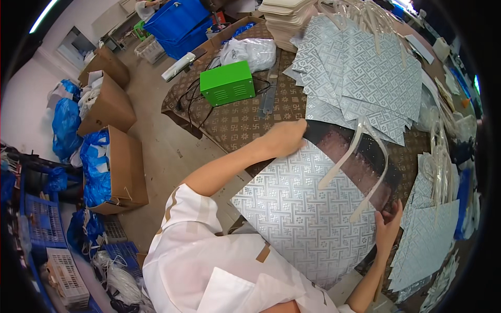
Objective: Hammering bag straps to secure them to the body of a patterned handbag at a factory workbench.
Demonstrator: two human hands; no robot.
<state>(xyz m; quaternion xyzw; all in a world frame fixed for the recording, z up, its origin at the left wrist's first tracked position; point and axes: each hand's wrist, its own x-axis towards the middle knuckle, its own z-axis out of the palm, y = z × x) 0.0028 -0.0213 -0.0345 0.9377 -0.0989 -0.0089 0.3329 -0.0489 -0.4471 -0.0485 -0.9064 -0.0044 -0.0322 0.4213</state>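
A large silver sheet (302, 208) with an embossed lattice pattern, which looks like a bag panel, lies tilted in front of my body. A pale strap handle (336, 169) loops up from its far edge. My left hand (286, 138) is closed at the panel's far left corner, its fingertips partly hidden. At the right corner, my right hand (387, 229) grips the panel's edge between thumb and fingers. Just beyond the panel is a dark, glossy work surface (349, 148) with pale specks, partly covered by the strap.
Silver patterned panels (360, 73) with pale straps are stacked at the far right; more panels (425, 240) lie at the right. A green metal box (227, 83) with cables and a metal ruler (269, 94) rest on the brown patterned cloth (229, 128). Cardboard boxes (128, 167) stand left.
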